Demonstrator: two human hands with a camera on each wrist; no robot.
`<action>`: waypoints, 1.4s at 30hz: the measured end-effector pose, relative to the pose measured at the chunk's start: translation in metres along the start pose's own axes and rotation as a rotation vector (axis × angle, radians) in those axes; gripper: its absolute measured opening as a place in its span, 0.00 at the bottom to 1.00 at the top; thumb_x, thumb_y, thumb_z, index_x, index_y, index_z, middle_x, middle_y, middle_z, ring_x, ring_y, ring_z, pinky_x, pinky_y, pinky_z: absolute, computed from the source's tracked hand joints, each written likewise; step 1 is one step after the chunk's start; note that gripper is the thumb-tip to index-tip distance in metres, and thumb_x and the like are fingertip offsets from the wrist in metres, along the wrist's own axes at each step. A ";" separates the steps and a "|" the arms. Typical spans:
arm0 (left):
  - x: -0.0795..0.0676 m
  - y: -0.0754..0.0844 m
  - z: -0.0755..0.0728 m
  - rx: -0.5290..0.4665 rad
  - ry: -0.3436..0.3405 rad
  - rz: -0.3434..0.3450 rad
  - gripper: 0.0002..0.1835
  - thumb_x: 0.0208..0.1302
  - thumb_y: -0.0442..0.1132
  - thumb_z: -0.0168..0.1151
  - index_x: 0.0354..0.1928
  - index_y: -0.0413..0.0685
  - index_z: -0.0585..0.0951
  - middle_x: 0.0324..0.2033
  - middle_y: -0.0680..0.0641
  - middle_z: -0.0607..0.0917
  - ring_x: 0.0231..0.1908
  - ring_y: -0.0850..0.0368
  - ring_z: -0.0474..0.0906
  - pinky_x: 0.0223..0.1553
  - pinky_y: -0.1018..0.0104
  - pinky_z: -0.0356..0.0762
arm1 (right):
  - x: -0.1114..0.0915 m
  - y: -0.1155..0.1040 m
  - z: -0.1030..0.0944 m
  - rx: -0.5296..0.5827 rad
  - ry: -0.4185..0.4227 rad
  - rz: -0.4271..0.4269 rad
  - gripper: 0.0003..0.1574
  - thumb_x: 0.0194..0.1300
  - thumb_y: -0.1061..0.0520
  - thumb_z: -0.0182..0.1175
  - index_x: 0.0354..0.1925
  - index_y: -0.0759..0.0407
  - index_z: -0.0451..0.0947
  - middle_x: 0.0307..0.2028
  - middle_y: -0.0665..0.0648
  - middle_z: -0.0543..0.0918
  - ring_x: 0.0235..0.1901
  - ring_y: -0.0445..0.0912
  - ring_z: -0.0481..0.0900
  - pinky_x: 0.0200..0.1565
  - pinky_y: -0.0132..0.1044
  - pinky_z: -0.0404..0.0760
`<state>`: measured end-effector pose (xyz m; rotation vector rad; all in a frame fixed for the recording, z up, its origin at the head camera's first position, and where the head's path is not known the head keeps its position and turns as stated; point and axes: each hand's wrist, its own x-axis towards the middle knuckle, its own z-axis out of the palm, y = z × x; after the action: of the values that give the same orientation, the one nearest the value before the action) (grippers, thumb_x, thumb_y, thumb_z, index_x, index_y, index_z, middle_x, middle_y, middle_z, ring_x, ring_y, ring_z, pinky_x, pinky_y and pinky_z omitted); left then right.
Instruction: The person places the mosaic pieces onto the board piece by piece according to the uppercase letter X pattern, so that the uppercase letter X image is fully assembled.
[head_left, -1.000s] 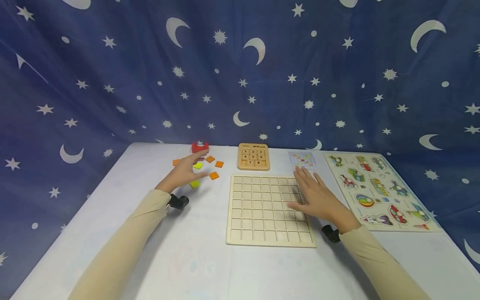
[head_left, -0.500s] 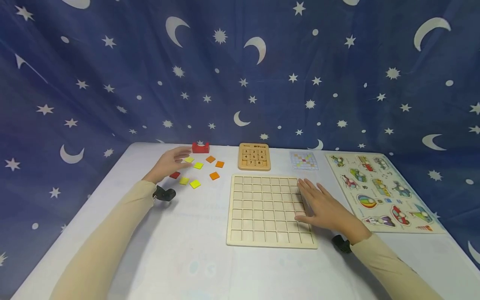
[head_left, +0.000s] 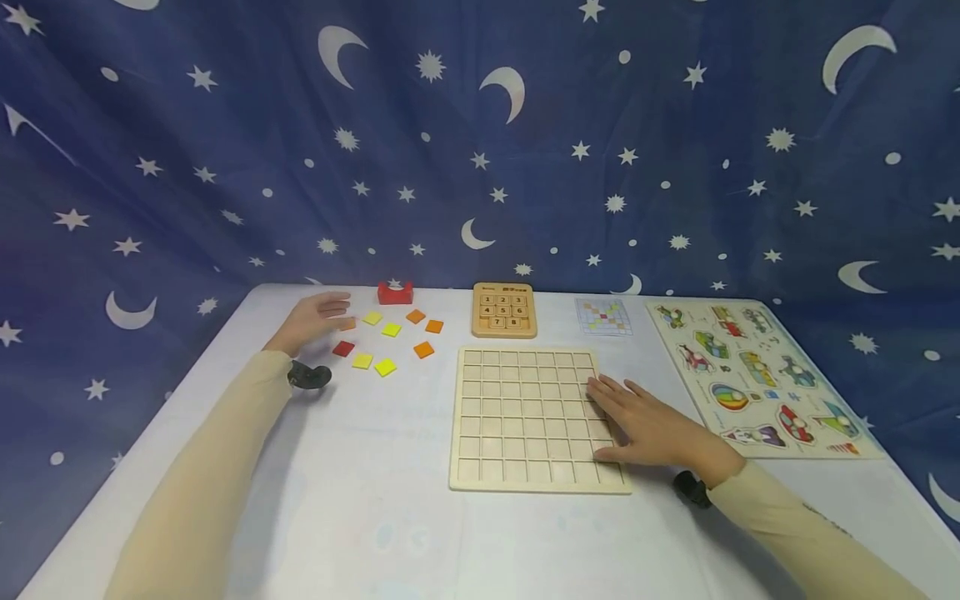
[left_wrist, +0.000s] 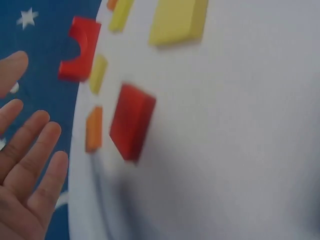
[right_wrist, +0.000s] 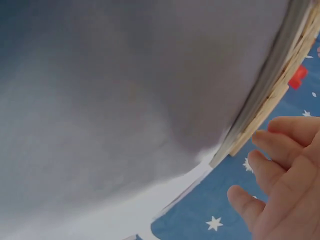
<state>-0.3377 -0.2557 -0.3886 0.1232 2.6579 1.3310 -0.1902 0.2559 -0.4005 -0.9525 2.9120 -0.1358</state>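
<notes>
At the far left of the table in the head view, my left hand point(head_left: 309, 322) hovers beside an orange square tile point(head_left: 347, 323), fingers loosely extended. The left wrist view shows that hand's fingers point(left_wrist: 42, 145) apart and holding nothing, with the orange tile point(left_wrist: 94, 129) and a red tile point(left_wrist: 132, 122) lying on the cloth. Several yellow tiles point(head_left: 385, 367) and orange tiles point(head_left: 423, 350) are scattered to its right. My right hand point(head_left: 652, 429), fingers extended, overlaps the right edge of a pale wooden grid board point(head_left: 517, 417); in the right wrist view it grips nothing.
A red notched block point(head_left: 395, 293) stands at the back. Right of it lie a wooden number puzzle point(head_left: 504, 311) and a printed grid card point(head_left: 603, 317). A picture puzzle board point(head_left: 757, 379) covers the right side. A starry blue curtain point(head_left: 555, 167) borders the table.
My left hand has moved left from above the tiles, uncovering the red tile and several yellow ones. The right hand has shifted slightly toward me along the grid board's edge.
</notes>
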 end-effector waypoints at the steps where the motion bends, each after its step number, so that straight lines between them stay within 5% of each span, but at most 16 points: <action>1: 0.001 -0.002 -0.001 0.008 0.004 -0.018 0.36 0.64 0.42 0.59 0.71 0.41 0.57 0.68 0.37 0.63 0.68 0.41 0.59 0.67 0.46 0.58 | 0.000 0.001 0.000 -0.004 -0.008 -0.003 0.60 0.55 0.28 0.57 0.70 0.66 0.54 0.70 0.65 0.58 0.70 0.59 0.55 0.68 0.59 0.55; 15: 0.018 -0.027 -0.013 0.019 -0.005 -0.068 0.35 0.62 0.32 0.59 0.70 0.36 0.57 0.66 0.32 0.64 0.66 0.38 0.61 0.65 0.47 0.62 | -0.001 0.008 0.002 0.011 -0.066 -0.032 0.61 0.56 0.26 0.55 0.69 0.67 0.54 0.70 0.65 0.58 0.70 0.58 0.55 0.67 0.59 0.56; 24: 0.035 -0.034 -0.014 0.095 -0.047 -0.156 0.33 0.59 0.35 0.62 0.67 0.41 0.64 0.63 0.35 0.70 0.63 0.40 0.67 0.64 0.47 0.65 | -0.002 0.008 0.001 0.001 -0.058 -0.046 0.60 0.57 0.27 0.54 0.69 0.68 0.54 0.70 0.66 0.58 0.69 0.60 0.57 0.66 0.59 0.57; 32: 0.042 -0.033 -0.015 0.201 -0.092 -0.224 0.28 0.57 0.39 0.65 0.61 0.43 0.73 0.61 0.36 0.73 0.62 0.40 0.65 0.65 0.41 0.59 | -0.002 0.007 0.000 0.007 -0.082 -0.034 0.60 0.57 0.26 0.53 0.69 0.67 0.54 0.70 0.66 0.57 0.70 0.59 0.55 0.67 0.59 0.56; 42: 0.043 -0.033 -0.009 0.196 -0.007 -0.265 0.22 0.57 0.35 0.64 0.56 0.42 0.78 0.56 0.36 0.76 0.57 0.41 0.68 0.63 0.44 0.63 | -0.001 0.008 0.001 0.021 -0.087 -0.031 0.61 0.56 0.25 0.54 0.70 0.66 0.53 0.71 0.64 0.55 0.71 0.58 0.54 0.67 0.58 0.55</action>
<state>-0.3817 -0.2763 -0.4147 -0.1943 2.6780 0.9872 -0.1934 0.2630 -0.4023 -0.9750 2.8122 -0.1225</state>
